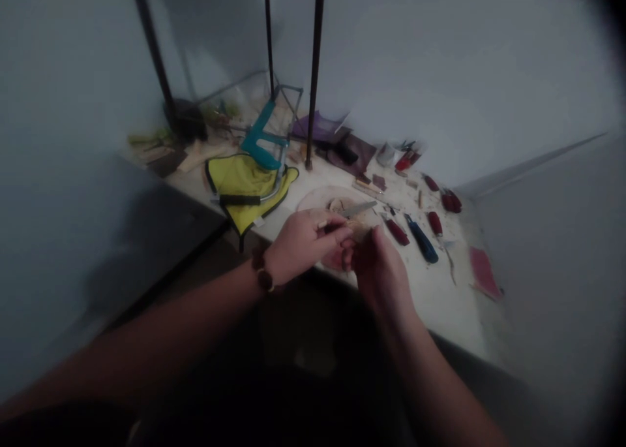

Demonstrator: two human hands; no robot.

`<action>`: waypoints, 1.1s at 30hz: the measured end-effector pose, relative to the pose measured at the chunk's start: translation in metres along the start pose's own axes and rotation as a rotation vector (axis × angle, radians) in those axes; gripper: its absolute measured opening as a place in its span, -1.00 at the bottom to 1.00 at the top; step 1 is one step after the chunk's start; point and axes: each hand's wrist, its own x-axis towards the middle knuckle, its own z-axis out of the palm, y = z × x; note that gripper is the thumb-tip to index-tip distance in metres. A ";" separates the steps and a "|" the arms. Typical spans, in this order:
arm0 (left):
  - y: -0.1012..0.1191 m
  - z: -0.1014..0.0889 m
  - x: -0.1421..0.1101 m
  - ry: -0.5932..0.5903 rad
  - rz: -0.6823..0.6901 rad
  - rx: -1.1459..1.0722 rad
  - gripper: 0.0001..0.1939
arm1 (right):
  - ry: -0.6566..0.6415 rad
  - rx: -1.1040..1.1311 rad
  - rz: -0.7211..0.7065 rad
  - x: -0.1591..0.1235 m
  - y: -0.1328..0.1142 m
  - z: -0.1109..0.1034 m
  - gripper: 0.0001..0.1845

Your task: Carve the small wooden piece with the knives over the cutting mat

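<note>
I see the left hand [303, 245], fingers [337, 233] narrow, pinching a small pale wood piece [325, 224] over a round board [313, 202] on the worktop [440, 310]. Right hand [381, 277] is curled in close, its grip hidden from me. A knife blade [357, 207] sticks out past them, handle hidden. Nearby lie a red-handled knife [397, 231] and a blue-handled knife [420, 238].

The right hand [381, 277] has open air above, but a blue-handled knife [420, 239] and a red-handled knife [397, 231] lie just beyond it.

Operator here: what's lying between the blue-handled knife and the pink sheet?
In the head view, a thin curved metal sliver lies between the blue-handled knife and the pink sheet.
</note>
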 end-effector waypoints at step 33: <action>-0.017 -0.005 0.002 0.081 0.501 0.141 -0.74 | -0.092 0.146 0.336 0.011 -0.008 0.002 -0.32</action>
